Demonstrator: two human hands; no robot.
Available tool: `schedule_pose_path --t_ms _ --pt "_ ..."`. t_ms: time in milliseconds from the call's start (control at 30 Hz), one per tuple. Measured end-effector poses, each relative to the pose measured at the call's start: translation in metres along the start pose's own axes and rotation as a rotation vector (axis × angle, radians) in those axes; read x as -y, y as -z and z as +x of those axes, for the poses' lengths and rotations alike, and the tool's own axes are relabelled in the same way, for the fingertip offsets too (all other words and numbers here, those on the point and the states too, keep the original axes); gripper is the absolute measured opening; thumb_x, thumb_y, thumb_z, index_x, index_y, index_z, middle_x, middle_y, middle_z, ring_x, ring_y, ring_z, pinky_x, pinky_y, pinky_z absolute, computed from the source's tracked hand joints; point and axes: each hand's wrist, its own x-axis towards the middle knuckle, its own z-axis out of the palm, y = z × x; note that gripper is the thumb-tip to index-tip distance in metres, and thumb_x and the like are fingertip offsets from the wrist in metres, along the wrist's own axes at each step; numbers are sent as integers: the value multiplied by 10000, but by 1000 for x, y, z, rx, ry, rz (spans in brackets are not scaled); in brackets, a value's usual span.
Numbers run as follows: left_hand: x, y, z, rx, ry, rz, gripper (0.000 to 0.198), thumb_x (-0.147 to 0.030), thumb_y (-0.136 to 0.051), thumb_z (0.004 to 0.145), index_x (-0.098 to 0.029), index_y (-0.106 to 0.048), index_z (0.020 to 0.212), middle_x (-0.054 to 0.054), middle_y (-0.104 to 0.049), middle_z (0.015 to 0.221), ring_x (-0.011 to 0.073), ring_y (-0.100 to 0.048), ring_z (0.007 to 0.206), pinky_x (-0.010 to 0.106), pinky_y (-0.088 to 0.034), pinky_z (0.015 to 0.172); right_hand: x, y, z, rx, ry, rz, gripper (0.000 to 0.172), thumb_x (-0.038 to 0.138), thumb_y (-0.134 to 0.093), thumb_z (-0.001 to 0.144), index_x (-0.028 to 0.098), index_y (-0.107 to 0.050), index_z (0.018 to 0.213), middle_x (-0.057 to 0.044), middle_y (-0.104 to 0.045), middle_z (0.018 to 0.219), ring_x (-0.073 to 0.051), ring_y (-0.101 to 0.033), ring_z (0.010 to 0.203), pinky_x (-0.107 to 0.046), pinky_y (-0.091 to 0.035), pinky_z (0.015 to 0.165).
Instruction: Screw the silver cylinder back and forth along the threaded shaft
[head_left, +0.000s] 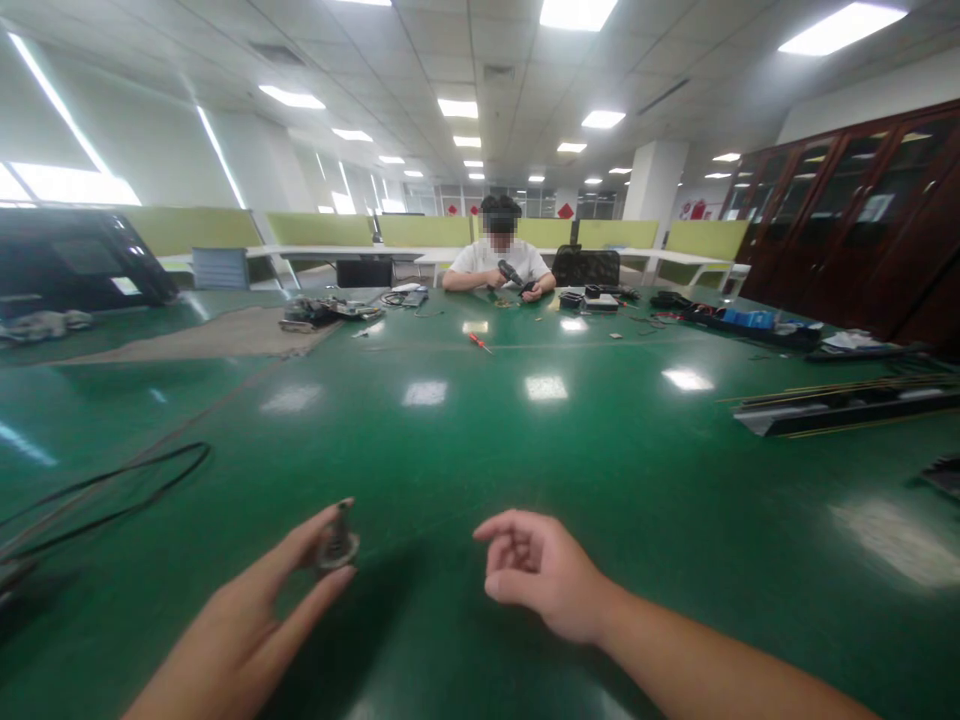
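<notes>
My left hand (255,620) is low at the near edge of the green table (480,440), pinching a small grey metal part (337,545) between thumb and fingers. The part looks like a round base with a short stem pointing up. My right hand (536,570) hovers just to its right, fingers loosely curled, and I see nothing in it. The two hands are a hand's width apart.
A black cable (112,490) loops at the near left. Black rails and thin rods (847,405) lie at the right. A red screwdriver (478,342) lies mid-table. A person (499,262) sits at the far side handling a tool among scattered parts.
</notes>
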Motion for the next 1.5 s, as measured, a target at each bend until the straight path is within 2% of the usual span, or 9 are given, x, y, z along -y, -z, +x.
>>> schedule_pose_path --t_ms 67,100,200,300,400,567,700,1000,1500 --pt "-23 -17 18 197 -79 -112 579 -505 -516 956 -288 -379 1474 56 -680 1289 263 -678 1136 408 -546 1007 -2 5 5 -197 36 -173 465 68 -694 691 179 -623 1136 19 -595 852 -84 -531 633 -213 -428 586" --pt "-36 -26 26 230 -121 -150 552 -454 -539 949 -278 -399 1453 65 -697 1240 260 -690 1105 396 -552 988 -3 8 7 -244 41 -225 522 38 -665 675 190 -596 1169 15 -583 890 -85 -539 638 -211 -432 576" --pt "-71 -45 43 262 -242 -235 403 -321 -601 907 -252 -516 1295 64 -701 1152 248 -684 1059 374 -548 951 -6 12 10 -274 54 -294 623 1 -625 657 220 -521 1231 -2 -569 994 -94 -575 701 -209 -464 599" --pt "-84 -57 50 299 -300 -281 240 -258 -616 888 -233 -576 1124 42 -689 1051 229 -665 974 349 -542 870 -5 11 7 -246 57 -324 645 -8 -620 663 229 -490 1248 -17 -565 1059 -98 -589 737 -212 -476 617" --pt "-76 -66 50 322 -339 -326 219 -228 -619 893 -236 -587 1110 34 -673 1039 216 -643 955 337 -520 856 -2 8 5 -225 48 -344 612 -12 -610 678 225 -492 1230 -5 -572 1028 -93 -581 711 -218 -476 626" --pt "-56 -76 42 326 -450 -392 256 -216 -592 938 -256 -578 1191 62 -643 1162 219 -619 1071 337 -502 941 -4 8 4 -234 56 -438 592 -30 -595 669 233 -523 1194 1 -589 1011 -105 -565 743 -220 -480 648" --pt "-51 -79 37 325 -494 -375 301 -220 -623 933 -284 -569 1222 55 -648 1182 224 -618 1090 341 -497 959 -6 8 2 -211 67 -518 582 -28 -609 647 238 -557 1162 -3 -610 1023 -114 -563 745 -237 -480 665" --pt "-55 -77 39 375 -403 -462 237 -260 -569 967 -265 -567 1204 46 -658 1115 216 -623 1023 327 -496 908 2 3 -1 -211 102 -604 392 31 -637 700 223 -604 1040 -8 -637 938 -147 -591 772 -257 -469 693" --pt "-55 -77 39 391 -309 -526 224 -254 -567 970 -262 -582 1193 28 -660 1088 205 -615 1001 317 -470 890 10 -1 -4 -202 90 -590 330 87 -641 790 245 -653 1080 4 -667 939 -142 -586 753 -256 -442 679"
